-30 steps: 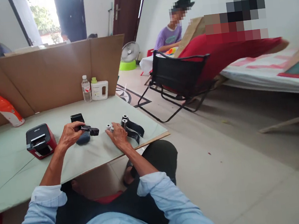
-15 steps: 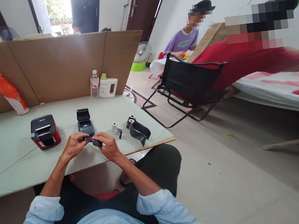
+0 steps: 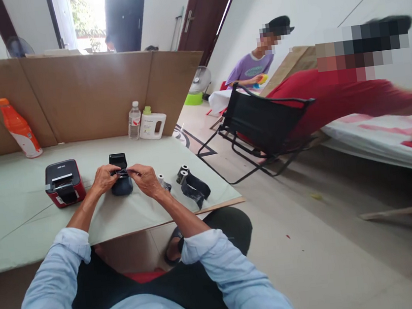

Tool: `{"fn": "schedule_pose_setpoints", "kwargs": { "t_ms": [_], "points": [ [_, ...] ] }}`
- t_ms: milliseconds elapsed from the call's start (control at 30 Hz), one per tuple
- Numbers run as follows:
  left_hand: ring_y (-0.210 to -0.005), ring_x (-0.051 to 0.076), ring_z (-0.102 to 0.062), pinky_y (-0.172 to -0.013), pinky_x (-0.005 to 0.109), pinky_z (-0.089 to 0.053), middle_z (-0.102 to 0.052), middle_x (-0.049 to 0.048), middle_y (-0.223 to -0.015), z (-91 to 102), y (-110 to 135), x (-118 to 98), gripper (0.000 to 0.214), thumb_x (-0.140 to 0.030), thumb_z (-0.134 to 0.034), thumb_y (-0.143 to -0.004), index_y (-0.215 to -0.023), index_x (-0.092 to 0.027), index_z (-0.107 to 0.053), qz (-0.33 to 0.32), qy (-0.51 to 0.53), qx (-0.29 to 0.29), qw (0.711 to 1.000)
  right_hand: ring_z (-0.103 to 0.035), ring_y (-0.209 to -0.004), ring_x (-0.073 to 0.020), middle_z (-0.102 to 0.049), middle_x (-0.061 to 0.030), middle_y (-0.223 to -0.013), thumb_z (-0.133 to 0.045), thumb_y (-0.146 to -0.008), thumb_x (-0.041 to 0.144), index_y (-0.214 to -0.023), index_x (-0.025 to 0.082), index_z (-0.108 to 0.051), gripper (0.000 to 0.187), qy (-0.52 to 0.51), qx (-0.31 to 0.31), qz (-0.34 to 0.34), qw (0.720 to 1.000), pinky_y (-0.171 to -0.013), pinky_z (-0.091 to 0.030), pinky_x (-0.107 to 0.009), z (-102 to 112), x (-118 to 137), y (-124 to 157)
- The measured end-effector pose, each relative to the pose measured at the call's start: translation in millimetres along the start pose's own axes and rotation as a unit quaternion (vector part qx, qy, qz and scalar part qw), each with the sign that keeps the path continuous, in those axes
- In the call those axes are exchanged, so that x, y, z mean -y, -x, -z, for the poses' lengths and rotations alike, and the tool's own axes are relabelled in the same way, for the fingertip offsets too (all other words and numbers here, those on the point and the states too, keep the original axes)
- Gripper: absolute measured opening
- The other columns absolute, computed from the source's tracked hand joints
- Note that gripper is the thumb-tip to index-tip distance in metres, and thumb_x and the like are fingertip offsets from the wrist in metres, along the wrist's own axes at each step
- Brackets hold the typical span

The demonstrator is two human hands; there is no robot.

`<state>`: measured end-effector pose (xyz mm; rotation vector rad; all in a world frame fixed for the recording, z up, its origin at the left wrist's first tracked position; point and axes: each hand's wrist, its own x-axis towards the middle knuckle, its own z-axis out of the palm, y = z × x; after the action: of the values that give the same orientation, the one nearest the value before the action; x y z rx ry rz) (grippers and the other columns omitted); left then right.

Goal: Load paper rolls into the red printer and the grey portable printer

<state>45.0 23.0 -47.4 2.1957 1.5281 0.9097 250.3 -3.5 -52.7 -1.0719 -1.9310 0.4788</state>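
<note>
Head view: counted one orange bottle (image 3: 20, 130), then one red printer (image 3: 64, 185). Saw left hand (image 3: 103, 179) pinching one strip (image 3: 122, 173) over one black printer (image 3: 122, 187), with lid (image 3: 117, 159) already up; could not see strip seated inside, so judged unfinished. Saw right hand (image 3: 146, 179) pinching strip's other end. Counted at least one white roll (image 3: 161, 178), partly hidden, and two black rolls (image 3: 182, 177), both untouched.

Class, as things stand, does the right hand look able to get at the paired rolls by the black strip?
Probably yes: the paired rolls lie uncovered beyond a white roll, right of the right hand, though that hand is busy at the dark device.
</note>
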Motion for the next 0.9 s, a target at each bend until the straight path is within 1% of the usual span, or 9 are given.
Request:
{"fn": "schedule_pose_setpoints", "kwargs": {
  "t_ms": [100, 200, 333, 400, 533, 667, 833, 900],
  "points": [
    [-0.105, 0.024, -0.077, -0.098, 0.032, -0.057, -0.084, 0.0084, -0.114, -4.2, -7, 5, 0.034, -0.015, -0.069, -0.082, -0.111, -0.019, -0.086, 0.018, -0.028, 0.021, 0.999, -0.075, -0.102, -0.0205, -0.082, -0.0079, -0.112, -0.054, -0.101, 0.021, -0.108, 0.021, -0.083, 0.03, 0.017, 0.015, -0.02, 1.0, -0.094, -0.055, -0.031, -3, -7, -1],
    [-0.103, 0.025, -0.077, -0.094, 0.032, -0.057, -0.085, 0.0081, -0.114, -3.0, -8, 8, 0.035, -0.018, -0.068, -0.082, -0.112, -0.02, -0.086, 0.027, -0.04, 0.04, 0.998, -0.075, -0.104, -0.0202, -0.082, -0.0065, -0.114, -0.053, -0.101, 0.02, -0.11, 0.023, -0.083, 0.032, 0.03, 0.021, -0.031, 0.999, -0.095, -0.055, -0.031, -5, -10, 2],
    [-0.094, 0.023, -0.076, -0.087, 0.029, -0.055, -0.086, 0.0069, -0.105, 3.0, -9, 8, 0.033, -0.021, -0.065, -0.084, -0.108, -0.021, -0.088, -0.004, -0.054, 0.087, 0.995, -0.076, -0.105, -0.0201, -0.082, -0.0069, -0.115, -0.053, -0.101, 0.02, -0.113, 0.023, -0.083, 0.032, 0.035, 0.024, -0.025, 0.999, -0.097, -0.056, -0.031, -9, -9, 2],
    [-0.09, 0.022, -0.074, -0.085, 0.028, -0.054, -0.086, 0.0069, -0.101, 5.0, -10, 9, 0.032, -0.022, -0.065, -0.084, -0.105, -0.021, -0.088, -0.014, -0.066, 0.099, 0.993, -0.076, -0.106, -0.0201, -0.082, -0.006, -0.116, -0.052, -0.101, 0.02, -0.114, 0.024, -0.083, 0.034, 0.042, 0.026, -0.028, 0.998, -0.098, -0.057, -0.032, -10, -7, 1],
    [-0.088, 0.022, -0.073, -0.081, 0.028, -0.052, -0.086, 0.0075, -0.099, 4.1, -12, 9, 0.033, -0.024, -0.064, -0.083, -0.104, -0.021, -0.089, -0.006, -0.083, 0.097, 0.992, -0.076, -0.108, -0.02, -0.082, -0.005, -0.119, -0.053, -0.102, 0.019, -0.115, 0.026, -0.083, 0.034, 0.06, 0.032, -0.037, 0.997, -0.099, -0.057, -0.032, -13, -6, -3],
    [-0.085, 0.023, -0.074, -0.074, 0.029, -0.051, -0.085, 0.0093, -0.094, -0.3, -16, 8, 0.032, -0.023, -0.064, -0.081, -0.1, -0.021, -0.089, 0.015, -0.101, 0.08, 0.992, -0.076, -0.11, -0.0196, -0.082, -0.0046, -0.12, -0.055, -0.102, 0.019, -0.115, 0.026, -0.083, 0.031, 0.076, 0.046, -0.038, 0.995, -0.1, -0.056, -0.031, -15, -8, -5],
    [-0.082, 0.023, -0.072, -0.071, 0.029, -0.049, -0.084, 0.0085, -0.083, -4.8, -23, 9, 0.03, -0.016, -0.066, -0.07, -0.088, -0.022, -0.089, 0.038, -0.129, 0.065, 0.989, -0.075, -0.113, -0.0199, -0.082, -0.0036, -0.121, -0.055, -0.102, 0.018, -0.116, 0.027, -0.082, 0.032, 0.11, 0.059, -0.046, 0.991, -0.102, -0.055, -0.032, -18, -8, -10],
    [-0.082, 0.023, -0.072, -0.071, 0.029, -0.05, -0.083, 0.0075, -0.08, -6.2, -24, 9, 0.029, -0.016, -0.068, -0.069, -0.087, -0.023, -0.089, 0.04, -0.124, 0.068, 0.989, -0.074, -0.112, -0.0196, -0.081, -0.0035, -0.122, -0.056, -0.101, 0.017, -0.117, 0.027, -0.081, 0.032, 0.124, 0.068, -0.044, 0.989, -0.101, -0.054, -0.031, -19, -8, -11]
  ]
}}
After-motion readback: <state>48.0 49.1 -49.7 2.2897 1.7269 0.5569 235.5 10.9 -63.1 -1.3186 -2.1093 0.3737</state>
